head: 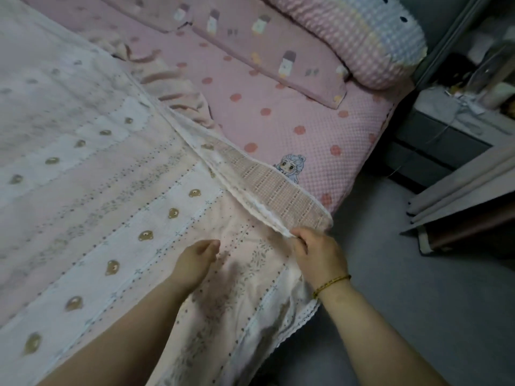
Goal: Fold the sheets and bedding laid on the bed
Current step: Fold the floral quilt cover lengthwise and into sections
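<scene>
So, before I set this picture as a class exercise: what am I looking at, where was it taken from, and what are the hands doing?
There is no machine here. One camera worn on a person's head looks forward and down, so both bare arms reach in from the bottom of the picture.

A bed fills most of the view. On it lies a pale quilt with stripes and small bear motifs. Under it shows a pink dotted sheet, with two pink pillows and a checked cushion towards the head of the bed.

The right hand, with a bracelet on its wrist, pinches the quilt's edge in its fingers and lifts it, showing a checked underside. The left hand rests loosely curled on or just above the quilt, holding nothing.

At right are grey floor and a dark cabinet.
</scene>
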